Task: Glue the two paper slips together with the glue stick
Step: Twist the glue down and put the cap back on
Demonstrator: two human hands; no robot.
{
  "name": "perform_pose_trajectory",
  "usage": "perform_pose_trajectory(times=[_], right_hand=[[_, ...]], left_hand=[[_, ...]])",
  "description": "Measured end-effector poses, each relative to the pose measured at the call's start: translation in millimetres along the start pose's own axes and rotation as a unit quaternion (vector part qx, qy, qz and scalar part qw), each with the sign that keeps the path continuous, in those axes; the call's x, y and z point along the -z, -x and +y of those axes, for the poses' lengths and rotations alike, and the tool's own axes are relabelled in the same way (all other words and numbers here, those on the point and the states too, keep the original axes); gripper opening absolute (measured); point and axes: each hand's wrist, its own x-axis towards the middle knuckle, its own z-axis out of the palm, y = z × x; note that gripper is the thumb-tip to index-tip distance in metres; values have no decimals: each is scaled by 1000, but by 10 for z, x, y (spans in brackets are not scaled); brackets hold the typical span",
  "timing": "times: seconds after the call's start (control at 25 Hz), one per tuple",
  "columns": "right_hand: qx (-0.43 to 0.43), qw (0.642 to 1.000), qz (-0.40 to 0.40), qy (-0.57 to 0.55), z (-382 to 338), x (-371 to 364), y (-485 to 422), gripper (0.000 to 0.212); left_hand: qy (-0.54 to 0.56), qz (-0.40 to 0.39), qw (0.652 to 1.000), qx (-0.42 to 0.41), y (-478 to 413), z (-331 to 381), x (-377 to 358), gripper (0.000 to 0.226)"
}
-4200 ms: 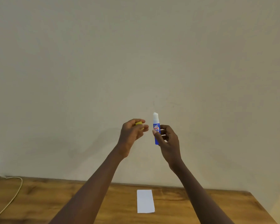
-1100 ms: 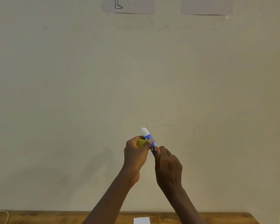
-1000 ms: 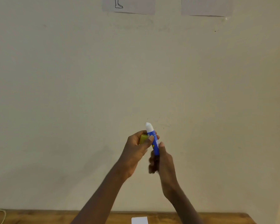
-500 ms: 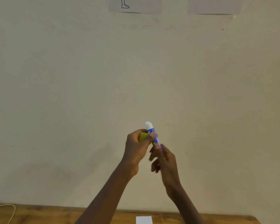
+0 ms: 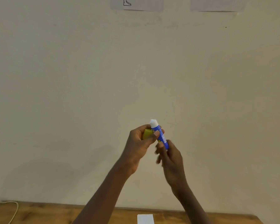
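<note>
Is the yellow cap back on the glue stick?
No, the yellow cap sits in the left hand, beside the glue stick, whose white tip is bare.

Blue plastic glue stick (image 5: 162,138): blue barrel with small white print and a yellow spot, white rounded tip.
Yellow plastic cap (image 5: 147,134): plain dull yellow.
White paper slip (image 5: 145,219): plain white.
Brown wooden tabletop (image 5: 42,214): warm brown with darker grain streaks.
Thin cable (image 5: 13,212): cream-white.
Wall (image 5: 87,78): beige, plain.
Wall sheets (image 5: 137,4): pale, one with a black line drawing.
</note>
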Motion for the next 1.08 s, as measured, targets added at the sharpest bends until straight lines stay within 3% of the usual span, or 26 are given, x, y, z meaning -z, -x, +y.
perform_pose_trajectory(times=[0.04, 0.08, 0.16, 0.2, 0.24, 0.28, 0.32, 0.36, 0.4, 0.44, 0.48, 0.52, 0.56, 0.6, 0.68, 0.76, 0.8, 0.88, 0.92, 0.96, 1.0, 1.04, 1.08], right_hand=[[-111, 966, -102, -210, -49, 51, 24, 54], [-186, 904, -166, -348, -111, 95, 64, 56], [-230, 845, -180, -449, -123, 117, 87, 52], [-229, 850, -163, -446, -107, 105, 70, 49], [-206, 890, -121, -389, -98, 70, 65, 48], [-141, 952, -75, -262, -68, 24, 55, 48], [-41, 997, -20, -62, -52, -30, 59, 48], [44, 987, 21, 153, -33, -58, 53, 49], [97, 951, 73, 285, -6, -53, 56, 50], [123, 927, 97, 340, 27, -54, 74, 49], [89, 948, 75, 295, 3, -31, 87, 47], [24, 988, 45, 144, -12, 7, 66, 45], [-58, 995, -16, -76, -40, 55, 59, 46], [-153, 945, -108, -269, -102, 98, 88, 49], [-229, 833, -191, -466, -175, 135, 150, 53], [-226, 826, -170, -487, -135, 79, 177, 49], [-214, 865, -133, -435, -117, 45, 171, 49], [-93, 989, -29, -115, -61, -38, 164, 52], [4, 994, 22, 110, -2, -76, 169, 57], [79, 948, 63, 301, 64, -94, 173, 62], [130, 903, 95, 399, 123, -81, 174, 65], [148, 880, 118, 437, 159, -79, 187, 65], [136, 895, 114, 409, 164, -77, 200, 62]], left_hand=[[41, -78, 996, 10, -2, 30, 74, 16], [68, -133, 989, 17, -13, 39, 136, 20], [77, -159, 984, 21, -22, 43, 165, 24], [62, -128, 990, 18, -15, 30, 134, 23], [35, -74, 997, 15, -6, 16, 79, 19], [0, 0, 1000, 15, 2, -5, 5, 16], [-42, 77, 996, 20, 5, -36, -75, 16], [-83, 139, 987, 22, 16, -61, -143, 18], [-119, 174, 977, 15, 32, -69, -186, 20], [-128, 173, 977, -1, 31, -79, -199, 19], [-100, 136, 985, -17, 11, -81, -176, 16], [-41, 66, 997, -23, -8, -60, -124, 12], [17, -22, 999, -16, -19, -20, -54, 12], [58, -94, 994, -6, -28, 10, 22, 16], [95, -169, 981, 11, -45, 27, 122, 24], [96, -152, 984, 19, -34, -7, 132, 22], [82, -114, 990, 22, -18, -22, 109, 18], [19, 11, 999, 32, 25, -64, 11, 11], [-22, 84, 995, 38, 50, -104, -54, 12], [-70, 149, 985, 43, 81, -140, -123, 16], [-110, 197, 973, 43, 119, -163, -187, 20], [-126, 221, 966, 37, 151, -177, -226, 22], [-108, 219, 969, 32, 164, -191, -233, 23]])
